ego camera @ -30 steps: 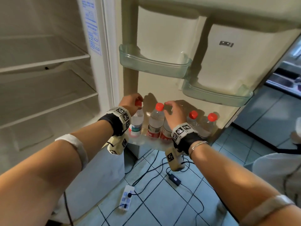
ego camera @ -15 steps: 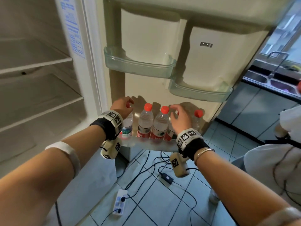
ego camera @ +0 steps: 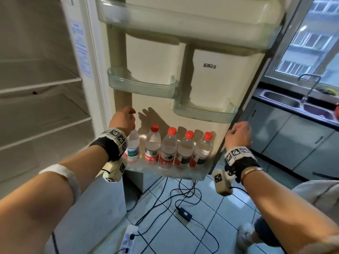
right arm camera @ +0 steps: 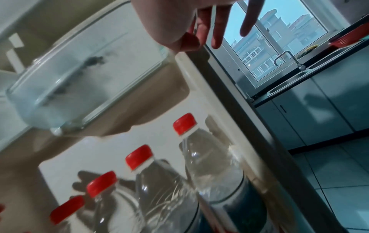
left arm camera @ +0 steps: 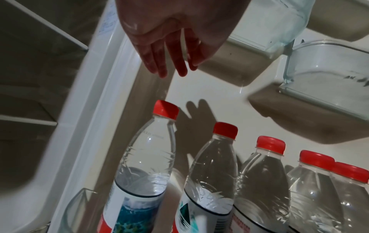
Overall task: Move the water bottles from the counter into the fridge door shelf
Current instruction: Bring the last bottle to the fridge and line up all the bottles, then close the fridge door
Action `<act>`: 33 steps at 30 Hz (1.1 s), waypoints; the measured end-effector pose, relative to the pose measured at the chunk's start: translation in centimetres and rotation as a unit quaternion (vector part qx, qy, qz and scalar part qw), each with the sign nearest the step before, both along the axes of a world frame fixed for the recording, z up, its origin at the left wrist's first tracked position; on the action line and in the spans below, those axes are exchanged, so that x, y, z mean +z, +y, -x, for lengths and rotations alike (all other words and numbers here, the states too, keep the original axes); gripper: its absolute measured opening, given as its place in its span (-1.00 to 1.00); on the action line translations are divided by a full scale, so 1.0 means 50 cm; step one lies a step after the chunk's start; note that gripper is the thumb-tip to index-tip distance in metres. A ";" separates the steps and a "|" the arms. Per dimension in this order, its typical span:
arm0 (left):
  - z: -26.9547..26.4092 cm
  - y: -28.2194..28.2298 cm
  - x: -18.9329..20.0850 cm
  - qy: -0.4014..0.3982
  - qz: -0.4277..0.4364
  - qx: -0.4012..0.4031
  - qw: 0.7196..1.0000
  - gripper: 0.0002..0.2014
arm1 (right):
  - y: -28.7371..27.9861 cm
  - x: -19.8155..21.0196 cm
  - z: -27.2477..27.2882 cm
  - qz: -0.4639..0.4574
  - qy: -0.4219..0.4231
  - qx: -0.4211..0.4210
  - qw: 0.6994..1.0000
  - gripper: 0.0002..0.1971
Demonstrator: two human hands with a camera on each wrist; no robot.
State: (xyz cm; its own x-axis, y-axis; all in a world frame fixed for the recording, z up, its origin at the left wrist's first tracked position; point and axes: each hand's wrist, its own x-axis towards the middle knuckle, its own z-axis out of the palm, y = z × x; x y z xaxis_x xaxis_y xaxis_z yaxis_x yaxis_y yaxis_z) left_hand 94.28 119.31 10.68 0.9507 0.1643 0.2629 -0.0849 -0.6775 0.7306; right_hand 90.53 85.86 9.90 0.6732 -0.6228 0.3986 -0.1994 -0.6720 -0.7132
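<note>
Water bottles [ego camera: 168,146], five of them with red caps, are being kept upright in a single row on the bottom fridge door shelf [ego camera: 165,173], each one just beside its neighbour. Nothing is being held by the left hand [ego camera: 123,118]: it is being held above the leftmost bottle [left arm camera: 143,159], clear of the cap, and in the left wrist view its fingers [left arm camera: 159,52] are being shown straight and pointing down toward the door's inner wall. Nothing is being held by the right hand [ego camera: 238,133] either; it is being kept out past the open edge of the fridge door [ego camera: 216,85], to the right of the rightmost bottle [ego camera: 201,150], and in the right wrist view its fingers [right arm camera: 217,23] are being shown loosely extended and apart from the bottles. Two clear door bins [ego camera: 141,85] are being shown higher on the door, above the row. A sink [ego camera: 280,99] with a tap is being shown beneath a window [ego camera: 311,39] on the right. A power strip [ego camera: 128,239] and black cables [ego camera: 183,195] are being shown lying on the tiled floor below the door.
</note>
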 end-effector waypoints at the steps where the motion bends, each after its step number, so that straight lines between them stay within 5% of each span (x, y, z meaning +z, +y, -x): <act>1: 0.006 -0.005 0.003 -0.007 -0.003 0.014 1.000 -0.76 | -0.016 0.009 -0.010 -0.015 0.005 -0.002 1.000 -0.73; 4: 0.027 -0.018 0.004 -0.028 -0.042 0.061 0.997 -0.75 | -0.050 0.039 -0.041 -0.068 0.032 0.022 0.997 -0.44; 8: 0.058 -0.035 -0.002 -0.022 -0.056 0.088 0.994 -0.64 | -0.068 0.067 -0.087 -0.142 0.011 0.094 0.985 -0.30; 20: 0.132 -0.001 -0.054 0.032 -0.112 0.120 0.986 -0.53 | -0.055 0.067 -0.049 -0.210 -0.077 0.078 0.971 -0.39; 33: 0.336 0.024 -0.095 0.017 -0.100 0.110 0.989 -0.54 | 0.053 0.071 0.225 -0.159 -0.073 0.111 0.978 -0.37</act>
